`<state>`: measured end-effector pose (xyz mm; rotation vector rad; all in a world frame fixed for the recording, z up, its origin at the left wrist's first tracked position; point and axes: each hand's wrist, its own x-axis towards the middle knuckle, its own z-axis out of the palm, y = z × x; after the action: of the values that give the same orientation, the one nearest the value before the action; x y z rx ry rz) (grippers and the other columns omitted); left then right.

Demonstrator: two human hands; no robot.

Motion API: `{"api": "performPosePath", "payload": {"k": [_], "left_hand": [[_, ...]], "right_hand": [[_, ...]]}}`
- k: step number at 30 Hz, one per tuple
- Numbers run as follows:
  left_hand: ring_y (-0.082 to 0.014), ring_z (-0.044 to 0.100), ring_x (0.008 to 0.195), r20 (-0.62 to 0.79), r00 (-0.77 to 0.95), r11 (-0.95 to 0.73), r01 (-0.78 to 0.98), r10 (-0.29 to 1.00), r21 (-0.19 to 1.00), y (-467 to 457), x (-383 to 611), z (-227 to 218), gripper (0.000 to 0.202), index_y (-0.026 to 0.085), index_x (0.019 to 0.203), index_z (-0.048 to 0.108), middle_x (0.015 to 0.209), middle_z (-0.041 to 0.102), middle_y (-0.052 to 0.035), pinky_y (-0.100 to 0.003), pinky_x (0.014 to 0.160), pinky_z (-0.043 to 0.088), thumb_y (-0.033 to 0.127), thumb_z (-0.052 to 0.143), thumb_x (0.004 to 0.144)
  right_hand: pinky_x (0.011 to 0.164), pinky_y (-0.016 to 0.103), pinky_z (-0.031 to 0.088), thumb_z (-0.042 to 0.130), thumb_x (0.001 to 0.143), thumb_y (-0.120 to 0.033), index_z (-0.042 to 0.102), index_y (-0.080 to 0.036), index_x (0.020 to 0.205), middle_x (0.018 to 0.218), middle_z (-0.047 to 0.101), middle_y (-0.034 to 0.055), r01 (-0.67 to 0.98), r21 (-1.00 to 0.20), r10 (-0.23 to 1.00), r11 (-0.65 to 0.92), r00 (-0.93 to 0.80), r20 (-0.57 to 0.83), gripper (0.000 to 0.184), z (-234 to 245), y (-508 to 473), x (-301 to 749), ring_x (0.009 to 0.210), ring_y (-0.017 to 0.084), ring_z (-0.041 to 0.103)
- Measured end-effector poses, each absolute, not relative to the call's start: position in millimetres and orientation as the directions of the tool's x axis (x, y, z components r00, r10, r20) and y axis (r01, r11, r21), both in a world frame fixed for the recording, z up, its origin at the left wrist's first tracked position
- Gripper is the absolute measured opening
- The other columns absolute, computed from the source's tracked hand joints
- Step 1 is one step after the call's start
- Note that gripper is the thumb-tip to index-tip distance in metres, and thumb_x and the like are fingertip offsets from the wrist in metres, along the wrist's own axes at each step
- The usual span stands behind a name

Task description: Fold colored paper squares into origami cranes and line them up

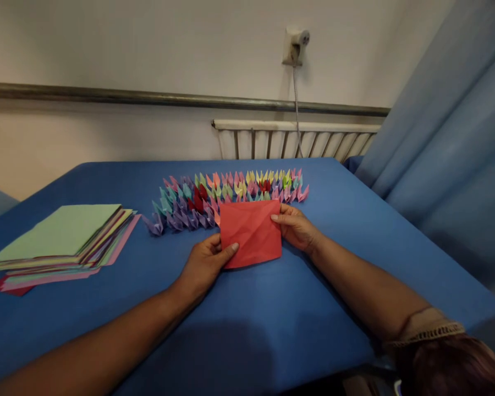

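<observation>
A red square sheet of paper [251,231] is held just above the blue table [272,330], near its middle. My left hand [206,264] pinches the sheet's lower left corner, thumb on top. At the upper right edge my right hand [297,226] grips it with the thumb over the paper. Both hands are closed on the sheet. Right behind the sheet stand rows of several small folded paper figures [231,198] in many colours.
A stack of flat coloured paper sheets [66,242], green on top, lies at the left of the table. A wall with a rail, a radiator [292,140] and a socket with a cable stands behind. A blue curtain [445,137] hangs at the right.
</observation>
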<state>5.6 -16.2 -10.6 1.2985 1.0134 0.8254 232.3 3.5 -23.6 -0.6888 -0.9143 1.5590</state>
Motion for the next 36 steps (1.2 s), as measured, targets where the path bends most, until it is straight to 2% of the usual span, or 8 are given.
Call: {"api": "performPosePath", "payload": {"k": [4,7,11,15,19,22,29,36], "left_hand": [[-0.0239,0.066,0.09,0.113,0.348,-0.206,0.244,0.931,0.948,-9,-5,-13,0.029,0.016,0.102,0.065,0.097,0.071,-0.0064,-0.038,0.081,0.053,0.038,0.064,0.083],[-0.0214,0.063,0.09,0.455,0.485,-0.652,0.398,0.746,0.645,-7,-15,-10,0.015,0.018,0.098,0.066,0.096,0.069,-0.0057,-0.038,0.083,0.049,0.024,0.059,0.086],[-0.0212,0.06,0.095,0.629,0.683,-0.928,0.299,0.372,0.224,-12,-22,0,0.019,0.018,0.1,0.063,0.099,0.068,-0.0071,-0.04,0.087,0.044,0.01,0.057,0.084],[-0.0213,0.058,0.096,0.608,0.742,-0.953,0.29,0.282,0.088,-19,-20,5,0.02,0.018,0.1,0.061,0.101,0.067,-0.0068,-0.04,0.089,0.043,0.007,0.056,0.084],[-0.0226,0.057,0.092,0.457,0.805,-0.917,0.394,0.379,0.067,-19,-14,-1,0.015,0.016,0.096,0.06,0.099,0.066,-0.0074,-0.041,0.083,0.044,0.008,0.052,0.087],[-0.0239,0.057,0.087,0.298,0.794,-0.846,0.521,0.529,0.115,-16,-11,-7,0.011,0.016,0.093,0.059,0.094,0.065,-0.0081,-0.041,0.078,0.045,0.011,0.054,0.085],[-0.0238,0.054,0.103,0.212,0.783,-0.801,0.518,0.585,0.301,-9,-10,-11,0.026,0.017,0.108,0.059,0.113,0.063,-0.0083,-0.04,0.092,0.045,0.013,0.057,0.083],[-0.0242,0.056,0.107,0.243,0.677,-0.704,0.571,0.695,0.423,5,-12,-17,0.019,0.019,0.091,0.065,0.112,0.065,-0.0071,-0.042,0.095,0.045,0.033,0.053,0.09]], "right_hand": [[0.084,0.032,0.05,0.081,0.065,-0.026,0.066,-0.022,0.096,0.092,0.07,0.0007,-0.408,-0.911,0.98,0.063,-0.147,0.133,0.035,-23,6,238,0.084,0.016,0.065],[0.09,0.036,0.048,0.081,0.067,-0.03,0.065,-0.027,0.103,0.101,0.067,0.0011,-0.143,-0.943,0.94,0.299,-0.127,0.317,0.04,-13,2,246,0.094,0.018,0.063],[0.099,0.042,0.041,0.074,0.076,-0.031,0.068,-0.024,0.088,0.116,0.06,0.0061,0.276,-0.753,0.797,0.597,-0.305,0.521,0.015,9,-13,259,0.111,0.022,0.056],[0.104,0.05,0.033,0.069,0.079,-0.025,0.062,-0.027,0.112,0.132,0.052,0.0092,0.547,-0.509,0.745,0.664,-0.541,0.39,0.034,25,-31,264,0.124,0.027,0.048],[0.107,0.055,0.026,0.075,0.068,-0.024,0.035,-0.024,0.142,0.151,0.03,0.0161,0.748,-0.368,0.83,0.552,-0.535,0.156,0.084,25,-47,260,0.138,0.033,0.029],[0.107,0.055,0.025,0.078,0.065,-0.026,0.033,-0.021,0.145,0.153,0.025,0.0175,0.805,-0.318,0.857,0.501,-0.512,0.053,0.092,21,-54,252,0.138,0.035,0.027],[0.104,0.046,0.033,0.058,0.073,-0.007,0.06,-0.019,0.111,0.141,0.044,0.0135,0.757,-0.328,0.81,0.565,-0.584,0.047,0.04,8,-44,244,0.129,0.029,0.042],[0.092,0.034,0.043,0.056,0.083,-0.016,0.059,-0.016,0.086,0.106,0.059,0.01,0.707,-0.438,0.814,0.555,-0.569,0.112,0.005,-7,-22,260,0.098,0.02,0.056]]}}
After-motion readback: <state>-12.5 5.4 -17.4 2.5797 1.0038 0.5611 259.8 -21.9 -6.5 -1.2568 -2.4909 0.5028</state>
